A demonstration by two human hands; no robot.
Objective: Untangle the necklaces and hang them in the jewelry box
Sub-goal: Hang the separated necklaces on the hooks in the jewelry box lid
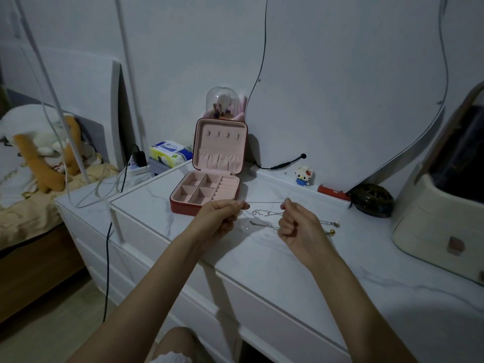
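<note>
Step in hand: I am pulling one necklace chain (265,203) taut between my two hands, above the desk (275,258), to separate it from the rest.
Left hand (220,216): I am pinching one end of the chain between thumb and fingertips, just in front of the jewelry box (207,195).
Right hand (296,224): I am holding it curled into a loose fist, gripping the other end of the chain at the fingertips.
Chain axis: the stretched length is running left to right, roughly level, parallel to the front wall of the box; neither end is pointing toward the hooks yet.
Remaining tangle (264,218): more chain is hanging and lying below the taut strand, trailing right toward small pendants (334,226) resting on the desk. I cannot tell where the strands are crossing.
Box: it is standing open, lid upright against the wall, with a row of hooks (222,134) in the lid, all bare.
Technique, my judgement: I am better off easing the tension than pulling harder, since tight pulling is likely locking any knot; slackening, finding the crossing, then feeding a free end through seems safer.
Risk: thin links are prone to kinking or snapping under a jerk.
Progress: early, nothing is hanging yet.
</note>
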